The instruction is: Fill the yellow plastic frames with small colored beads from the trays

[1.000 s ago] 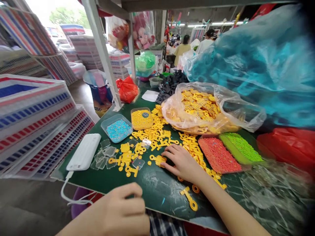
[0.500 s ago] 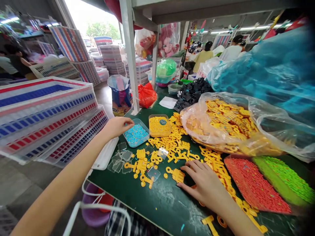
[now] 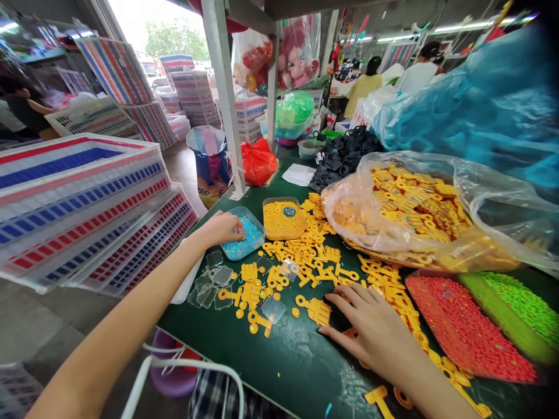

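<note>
My left hand point(image 3: 223, 227) reaches into a clear tub of small blue beads point(image 3: 246, 234), its fingers curled and pressed together at the beads. What lies between the fingertips is hidden. On the dark green table, my right hand point(image 3: 371, 329) rests with thumb and fingers apart, at the right edge of a flat yellow plastic piece point(image 3: 318, 311) with a ring at one end. Beside that piece are a yellow disc point(image 3: 296, 312) and a clear square plate point(image 3: 273, 310). More clear squares point(image 3: 209, 288) lie in a loose pile below the blue tub.
Yellow beads fill another tub point(image 3: 285, 224). An open plastic bag point(image 3: 419, 203) holds many yellow pieces. Red beads point(image 3: 471, 326) and green beads point(image 3: 522, 305) lie to the right, black parts point(image 3: 347, 157) at the back. A metal post point(image 3: 225, 99) and stacked crates point(image 3: 82, 203) stand left.
My left hand has moved from above the left rim of the blue bead tub down into the beads. My right hand stays by the same yellow piece. The view has shifted slightly.
</note>
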Demonstrator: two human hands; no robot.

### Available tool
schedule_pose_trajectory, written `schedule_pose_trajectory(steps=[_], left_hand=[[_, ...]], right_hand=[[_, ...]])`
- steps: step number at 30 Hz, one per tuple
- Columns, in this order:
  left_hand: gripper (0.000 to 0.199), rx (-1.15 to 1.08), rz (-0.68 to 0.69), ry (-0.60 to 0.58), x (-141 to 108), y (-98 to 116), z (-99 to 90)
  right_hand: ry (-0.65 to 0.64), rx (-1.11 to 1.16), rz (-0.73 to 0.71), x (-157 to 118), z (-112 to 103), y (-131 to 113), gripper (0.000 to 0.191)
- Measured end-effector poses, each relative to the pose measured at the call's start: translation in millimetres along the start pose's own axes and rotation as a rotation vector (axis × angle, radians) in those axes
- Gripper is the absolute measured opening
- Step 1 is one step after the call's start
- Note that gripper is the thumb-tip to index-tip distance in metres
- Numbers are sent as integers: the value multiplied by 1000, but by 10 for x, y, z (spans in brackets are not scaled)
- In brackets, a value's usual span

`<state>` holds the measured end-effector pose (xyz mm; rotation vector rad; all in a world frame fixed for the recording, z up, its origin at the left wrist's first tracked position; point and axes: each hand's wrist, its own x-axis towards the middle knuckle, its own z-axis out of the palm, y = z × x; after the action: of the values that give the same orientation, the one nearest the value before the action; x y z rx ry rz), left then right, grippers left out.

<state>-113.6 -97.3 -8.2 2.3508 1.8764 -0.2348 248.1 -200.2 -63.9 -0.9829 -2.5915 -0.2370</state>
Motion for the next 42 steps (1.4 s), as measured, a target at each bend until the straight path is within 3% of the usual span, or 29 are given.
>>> schedule_pose_trajectory(steps=[4, 10, 21, 28, 42], left_hand=[[23, 23, 30, 58, -37, 0, -3], [30, 0, -7, 201, -111, -34, -30], [37, -69, -34, 109, -47, 5, 54], [26, -135, -2, 50, 17, 19, 100], [39, -206, -105, 212, -28, -43, 46]], right_hand=[[-49, 42, -7, 0, -38, 39, 35], [-89, 100, -3, -3, -69, 66, 35], [-79, 115, -16, -6, -41, 67, 29], [-59, 108, -41, -28, 33, 74, 26], [-61, 148, -2, -23, 23, 60, 28]])
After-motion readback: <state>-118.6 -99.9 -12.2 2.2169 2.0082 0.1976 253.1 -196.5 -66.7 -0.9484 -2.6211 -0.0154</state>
